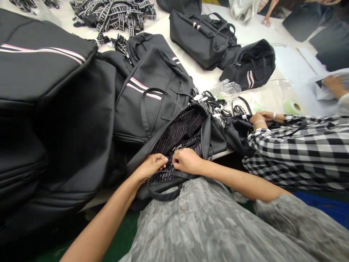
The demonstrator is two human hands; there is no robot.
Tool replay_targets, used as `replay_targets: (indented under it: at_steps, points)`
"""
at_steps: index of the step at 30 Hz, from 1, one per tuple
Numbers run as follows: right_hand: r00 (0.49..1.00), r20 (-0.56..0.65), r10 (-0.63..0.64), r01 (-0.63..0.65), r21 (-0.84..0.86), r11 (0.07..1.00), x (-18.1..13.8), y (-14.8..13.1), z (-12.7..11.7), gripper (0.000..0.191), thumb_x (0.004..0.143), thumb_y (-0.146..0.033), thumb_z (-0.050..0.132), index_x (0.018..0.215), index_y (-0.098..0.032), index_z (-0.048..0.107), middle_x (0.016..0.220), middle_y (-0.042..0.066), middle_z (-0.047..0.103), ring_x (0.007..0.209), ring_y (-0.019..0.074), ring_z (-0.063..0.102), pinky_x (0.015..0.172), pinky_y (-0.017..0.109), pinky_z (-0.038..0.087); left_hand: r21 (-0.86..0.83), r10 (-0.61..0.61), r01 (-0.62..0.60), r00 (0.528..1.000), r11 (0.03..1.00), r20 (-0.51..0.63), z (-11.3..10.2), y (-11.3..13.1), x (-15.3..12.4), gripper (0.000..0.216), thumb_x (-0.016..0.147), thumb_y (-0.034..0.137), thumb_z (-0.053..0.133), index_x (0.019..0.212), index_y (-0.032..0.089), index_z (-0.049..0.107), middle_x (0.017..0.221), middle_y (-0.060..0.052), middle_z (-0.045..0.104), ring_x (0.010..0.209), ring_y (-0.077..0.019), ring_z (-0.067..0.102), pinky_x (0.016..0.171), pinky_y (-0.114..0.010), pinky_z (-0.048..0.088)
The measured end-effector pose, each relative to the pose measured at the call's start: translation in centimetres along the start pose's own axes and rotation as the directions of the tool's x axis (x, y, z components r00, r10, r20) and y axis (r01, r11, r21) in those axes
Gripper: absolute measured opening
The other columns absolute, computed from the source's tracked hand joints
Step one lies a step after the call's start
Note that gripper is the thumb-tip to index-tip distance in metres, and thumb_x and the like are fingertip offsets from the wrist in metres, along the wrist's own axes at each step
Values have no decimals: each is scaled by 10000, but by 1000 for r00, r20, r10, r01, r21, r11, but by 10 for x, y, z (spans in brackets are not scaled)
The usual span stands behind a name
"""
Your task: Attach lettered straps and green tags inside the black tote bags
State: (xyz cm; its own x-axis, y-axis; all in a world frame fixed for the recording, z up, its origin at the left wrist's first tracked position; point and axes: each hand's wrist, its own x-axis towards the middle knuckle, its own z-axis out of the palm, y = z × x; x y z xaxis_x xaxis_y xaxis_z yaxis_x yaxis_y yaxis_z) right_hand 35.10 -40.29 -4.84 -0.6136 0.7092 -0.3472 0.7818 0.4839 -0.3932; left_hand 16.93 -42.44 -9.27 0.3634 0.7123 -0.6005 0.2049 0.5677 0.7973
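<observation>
An open black bag (188, 131) with a striped dark lining lies at the table's near edge, against my grey shirt. My left hand (152, 164) and my right hand (185, 160) meet inside its opening, both pinching the lining near the rim. A black carry handle (163, 189) loops below my hands. What sits between my fingertips is too small to make out.
Stacked black bags (54, 120) with pink and white stripes fill the left. More bags (207, 36) lie further back, with a heap of striped straps (114, 14). A co-worker's checked sleeve (300, 145) and hand (259, 118) rest at the right, near a tape roll (293, 107).
</observation>
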Motion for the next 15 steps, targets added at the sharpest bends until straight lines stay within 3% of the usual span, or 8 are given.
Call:
replay_targets:
  at_steps: [12,15]
  points:
    - [995,92,37,-30,-75,997,6,-14,-4,188,759,-178,549,803,-132,726,848,131,718,776,235,662,660,287,426,-47,-34,32,999,998,-31,5,-1,2,368,659,505,643,647,155,528,581,15,537,516,-88,433,493,-215,311]
    - [994,99,50,-48,-25,999,9,-14,-1,186,754,-153,545,775,-123,727,822,140,718,765,236,667,655,289,429,-81,-49,47,998,996,-25,5,-4,3,368,643,498,663,640,155,530,566,19,536,496,-81,426,480,-209,302]
